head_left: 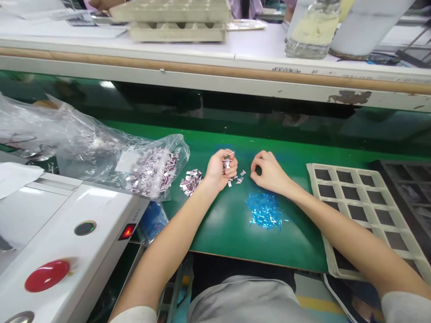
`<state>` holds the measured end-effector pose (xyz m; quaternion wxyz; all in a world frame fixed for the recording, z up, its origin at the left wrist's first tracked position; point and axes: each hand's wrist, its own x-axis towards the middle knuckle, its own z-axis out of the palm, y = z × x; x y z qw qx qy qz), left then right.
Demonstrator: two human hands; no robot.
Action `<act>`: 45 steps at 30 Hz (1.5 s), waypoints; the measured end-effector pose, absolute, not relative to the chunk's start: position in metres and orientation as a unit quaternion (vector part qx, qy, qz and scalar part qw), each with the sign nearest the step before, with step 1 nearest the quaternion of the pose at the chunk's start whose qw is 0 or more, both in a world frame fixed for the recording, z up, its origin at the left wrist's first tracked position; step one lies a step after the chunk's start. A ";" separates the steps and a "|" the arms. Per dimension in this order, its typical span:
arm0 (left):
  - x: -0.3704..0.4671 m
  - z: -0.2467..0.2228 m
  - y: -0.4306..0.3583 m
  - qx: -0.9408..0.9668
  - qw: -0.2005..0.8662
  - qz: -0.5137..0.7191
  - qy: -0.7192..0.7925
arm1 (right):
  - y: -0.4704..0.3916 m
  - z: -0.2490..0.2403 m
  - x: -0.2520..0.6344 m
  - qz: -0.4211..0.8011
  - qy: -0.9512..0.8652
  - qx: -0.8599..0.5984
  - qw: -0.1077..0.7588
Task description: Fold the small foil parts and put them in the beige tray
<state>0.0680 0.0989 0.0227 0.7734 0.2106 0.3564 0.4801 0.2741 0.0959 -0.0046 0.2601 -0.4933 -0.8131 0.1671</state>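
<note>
My left hand (pixel 219 171) is closed around several small silver-and-pink rectangular pieces, and one piece sticks out between thumb and forefinger. A few loose pieces (pixel 239 180) lie on the green mat just right of it, and a small heap of the same pieces (pixel 191 181) lies to its left. Apart from the left hand, my right hand (pixel 268 170) has thumb and forefinger brought together in a pinch; anything between the tips is too small to make out. Below the right hand is a pile of thin, shiny blue strips (pixel 266 211).
A clear plastic bag (pixel 153 168) full of the pieces lies at left, behind a white machine (pixel 84 251) with a red button. A cream compartment tray (pixel 363 197) sits under my right forearm, beside a dark tray (pixel 411 188). A raised shelf (pixel 202 69) runs across the back.
</note>
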 end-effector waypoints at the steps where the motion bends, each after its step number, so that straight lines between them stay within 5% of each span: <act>1: 0.066 0.025 0.099 0.200 0.784 0.481 0.339 | 0.095 -0.005 0.274 0.147 -0.824 -0.492 0.239; 18: 0.065 0.025 0.100 0.241 0.747 0.496 0.370 | 0.088 -0.002 0.267 0.172 -0.867 -0.439 0.162; 24: 0.068 0.016 0.100 0.286 0.706 0.508 0.401 | 0.090 -0.008 0.267 0.234 -0.848 -0.417 0.229; 31: 0.084 0.008 0.090 0.376 0.634 0.473 0.482 | 0.085 0.002 0.258 0.248 -0.689 -0.468 0.494; 45: 0.086 0.010 0.080 0.475 0.614 0.464 0.426 | 0.084 0.003 0.260 0.294 -0.684 -0.442 0.501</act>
